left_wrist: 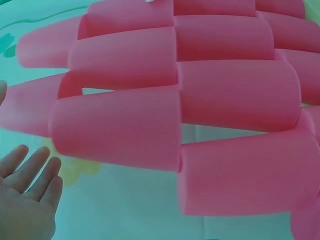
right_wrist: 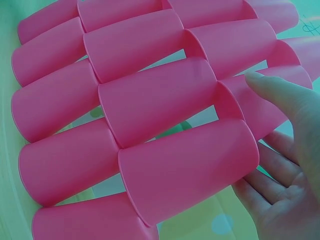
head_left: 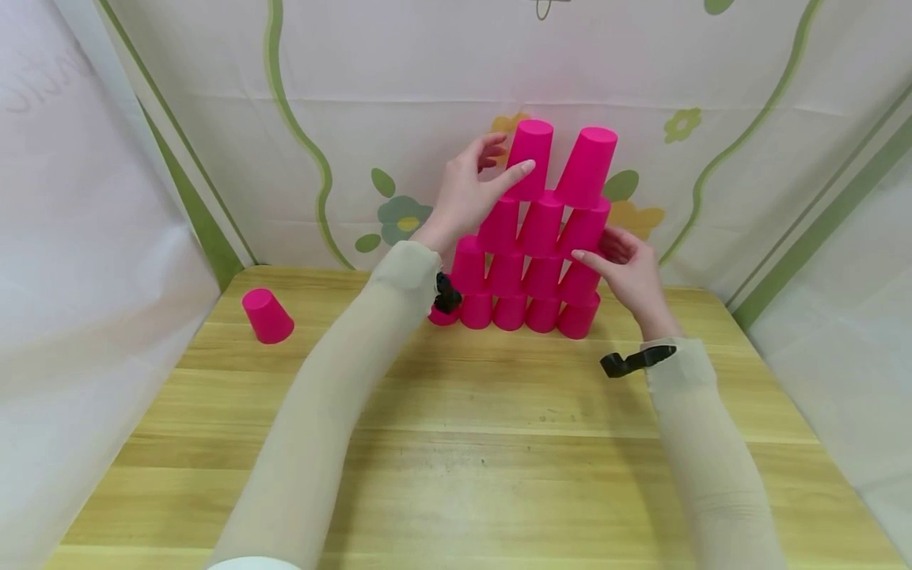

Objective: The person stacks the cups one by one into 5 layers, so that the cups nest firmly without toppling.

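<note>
Upside-down pink cups form a stepped stack, with rows narrowing upward. Two cups stand on top, a left one and a right one. My left hand is up beside the left top cup, its thumb across the front and fingers spread on the far side. In the left wrist view, the fingers lie apart from that cup. At the stack's right side, my right hand stands with thumb and fingers parted; its thumb overlaps an upper cup in the right wrist view.
One more pink cup stands upside down at the left of the wooden table. A patterned cloth hangs close behind the stack. White cloth walls border the table's sides.
</note>
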Motion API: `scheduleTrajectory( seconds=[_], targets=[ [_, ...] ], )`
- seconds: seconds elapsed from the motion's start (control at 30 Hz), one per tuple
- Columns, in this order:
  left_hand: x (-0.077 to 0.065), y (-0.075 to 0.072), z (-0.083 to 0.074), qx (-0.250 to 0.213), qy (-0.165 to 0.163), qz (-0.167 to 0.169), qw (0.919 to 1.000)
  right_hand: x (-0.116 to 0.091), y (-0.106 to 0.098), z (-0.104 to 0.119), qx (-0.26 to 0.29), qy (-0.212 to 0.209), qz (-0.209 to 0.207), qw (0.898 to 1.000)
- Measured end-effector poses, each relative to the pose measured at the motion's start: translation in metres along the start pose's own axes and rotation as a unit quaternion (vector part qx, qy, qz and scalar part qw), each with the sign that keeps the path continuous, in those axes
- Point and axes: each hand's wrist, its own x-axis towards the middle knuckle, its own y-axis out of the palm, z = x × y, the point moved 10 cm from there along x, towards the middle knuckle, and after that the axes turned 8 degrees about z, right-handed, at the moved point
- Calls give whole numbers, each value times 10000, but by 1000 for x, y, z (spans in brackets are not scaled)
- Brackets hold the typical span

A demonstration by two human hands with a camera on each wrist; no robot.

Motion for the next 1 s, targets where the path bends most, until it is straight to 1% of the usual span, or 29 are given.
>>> scheduleTrajectory(
  seconds=[0.07,0.17,0.3,0.47,0.63,0.7,0.8,0.93,1.0],
  targets=[
    [-4,-7,-1,-80,-45,-81,9999,0,0,0,16,-21,-3,10000],
    [-12,-20,-2,-143,65,-185,9997,0,0,1,40,-23,-7,10000],
    [-29,-38,2,-113,393,-414,9983,0,1,1,119,-16,-10,9999],
    [-57,-59,21,-24,625,-743,9953,1,-1,2,162,13,-32,9999],
    [-80,-75,42,253,735,-880,9931,0,-4,2,114,23,-41,9999],
    [-89,-81,50,350,732,-904,9926,0,-5,1,83,18,-42,10000],
    [-103,-91,63,443,628,-948,9925,-1,-6,-1,35,11,-45,10000],
    [-119,-101,78,413,373,-929,9941,-1,-9,-4,-16,23,-46,10000],
    [-127,-105,85,392,317,-925,9944,-1,-10,-6,-35,50,-50,10000]
  ],
)
